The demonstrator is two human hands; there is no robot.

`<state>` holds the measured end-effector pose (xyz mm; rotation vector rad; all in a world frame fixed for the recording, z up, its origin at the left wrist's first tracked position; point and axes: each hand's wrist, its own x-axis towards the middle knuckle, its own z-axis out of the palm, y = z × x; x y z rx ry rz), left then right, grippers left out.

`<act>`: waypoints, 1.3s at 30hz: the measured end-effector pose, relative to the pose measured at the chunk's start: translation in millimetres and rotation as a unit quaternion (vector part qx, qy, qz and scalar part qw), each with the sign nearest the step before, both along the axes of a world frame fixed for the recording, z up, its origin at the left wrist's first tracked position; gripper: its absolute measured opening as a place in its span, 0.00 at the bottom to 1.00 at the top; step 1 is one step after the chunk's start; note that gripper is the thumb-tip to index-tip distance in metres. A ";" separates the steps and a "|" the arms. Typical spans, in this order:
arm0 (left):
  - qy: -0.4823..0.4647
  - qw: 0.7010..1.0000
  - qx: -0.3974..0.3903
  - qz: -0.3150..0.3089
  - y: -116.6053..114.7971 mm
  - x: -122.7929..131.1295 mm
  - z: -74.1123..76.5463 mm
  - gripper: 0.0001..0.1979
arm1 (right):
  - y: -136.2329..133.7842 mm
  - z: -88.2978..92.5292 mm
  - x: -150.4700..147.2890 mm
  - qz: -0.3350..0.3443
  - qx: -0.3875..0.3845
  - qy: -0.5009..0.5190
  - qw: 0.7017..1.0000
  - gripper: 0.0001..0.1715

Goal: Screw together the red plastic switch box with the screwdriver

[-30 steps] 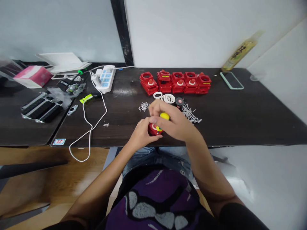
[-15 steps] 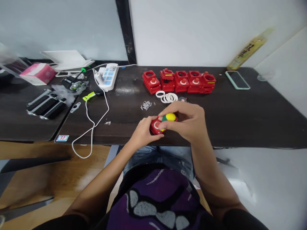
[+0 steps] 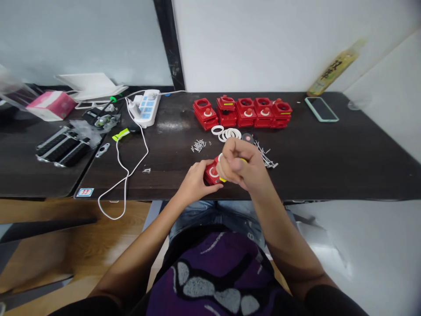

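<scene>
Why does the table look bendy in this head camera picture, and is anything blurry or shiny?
In the head view, the dark tabletop bends along its front edge, as wide lenses do; a pale glare shines on it; the clear plastic thing at the far left looks blurred and washed out; the left hand and right hand around the red box look fairly sharp.

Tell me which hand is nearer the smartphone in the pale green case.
Right. The right hand is nearer, to the left of the black-screened smartphone in its pale green case and closer to the person; the left hand lies farther left.
</scene>
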<state>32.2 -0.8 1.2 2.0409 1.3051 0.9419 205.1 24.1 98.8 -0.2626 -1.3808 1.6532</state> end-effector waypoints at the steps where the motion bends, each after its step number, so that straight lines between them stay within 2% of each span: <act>1: -0.002 1.000 0.001 -0.002 0.4 0.0 -0.4 0.35 | 1.9 -0.7 -0.5 -0.017 -0.005 -0.009 1.000 0.23; 8: 0.006 1.000 -0.007 0.003 -0.9 -0.2 1.9 0.37 | 19.0 -10.4 -11.0 -0.180 0.045 0.045 0.982 0.22; 10: 0.005 1.000 -0.013 0.004 -1.6 0.0 3.3 0.38 | 19.9 -14.7 -13.6 -0.243 0.059 0.061 0.966 0.20; 13: 0.004 1.000 -0.015 0.006 -1.9 0.5 4.3 0.37 | 13.6 -18.6 -16.7 -0.361 0.059 0.086 0.927 0.12; 15: 0.004 1.000 -0.014 0.004 -1.7 0.6 4.1 0.37 | 6.7 -18.0 -18.1 -0.400 0.046 0.082 0.912 0.12; 19: 0.009 1.000 -0.005 0.002 -1.0 -0.1 2.4 0.38 | -2.9 -10.8 -19.6 -0.347 0.047 0.028 0.936 0.16; 22: 0.008 1.000 -0.004 0.001 -1.0 -0.4 2.3 0.37 | -4.5 -5.3 -20.4 -0.315 0.034 0.028 0.948 0.21; 24: 0.005 1.000 -0.009 0.001 -1.2 -0.2 3.0 0.36 | -4.2 -3.2 -20.7 -0.301 0.024 0.053 0.952 0.19; 26: 0.003 1.000 -0.013 0.003 -1.5 0.2 3.6 0.35 | -3.4 -2.2 -21.1 -0.276 0.018 0.068 0.958 0.13; 29: 0.001 1.000 -0.014 0.008 -1.7 0.4 3.1 0.34 | -0.7 -3.0 -22.3 -0.256 0.010 0.054 0.965 0.14; 34: -0.001 1.000 -0.011 0.001 -2.1 -0.3 2.7 0.37 | 5.2 -12.2 -26.2 -0.333 0.036 0.049 0.941 0.14; 39: -0.002 1.000 -0.006 -0.001 -2.3 -0.4 2.7 0.36 | -5.2 -23.3 -30.3 -0.447 0.025 0.091 0.890 0.18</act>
